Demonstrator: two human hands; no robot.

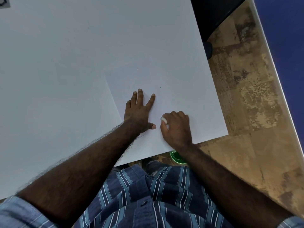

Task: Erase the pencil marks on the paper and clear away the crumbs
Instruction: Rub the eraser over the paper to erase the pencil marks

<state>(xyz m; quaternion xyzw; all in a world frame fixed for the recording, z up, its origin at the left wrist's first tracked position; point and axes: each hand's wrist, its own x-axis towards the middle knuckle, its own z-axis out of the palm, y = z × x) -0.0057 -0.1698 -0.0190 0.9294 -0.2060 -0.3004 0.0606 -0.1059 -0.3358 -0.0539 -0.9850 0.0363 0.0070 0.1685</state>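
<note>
Left hand [139, 111] lies flat, fingers spread, on the paper [172, 76]; right hand [176, 127] pinches a white eraser [163, 120], its long axis unclear.

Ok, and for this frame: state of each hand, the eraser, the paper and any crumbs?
left hand: flat, fingers spread, pressing the paper down.
right hand: curled, gripping the eraser.
eraser: white, mostly hidden in the grip, down at the paper.
paper: flat on the table, no clear pencil marks visible.
crumbs: a few dark specks still on the sheet.
</note>
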